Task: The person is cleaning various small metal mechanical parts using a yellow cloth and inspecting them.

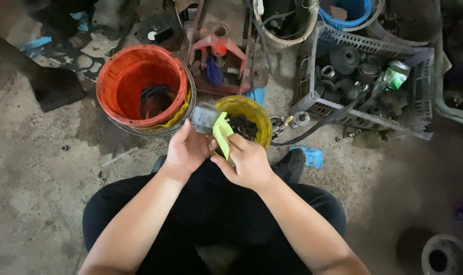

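My left hand grips a small grey metal part, held just above my lap. A yellow-green cloth is pinched in my right hand and pressed against that part. Both hands meet in front of a yellow tub that holds dark small pieces. My black-trousered knees fill the bottom of the view.
An orange bucket stands to the left of the yellow tub. A grey plastic crate of dark round parts sits at the right, with a black hose running from it. A red metal tool lies behind. Dirty concrete floor surrounds me.
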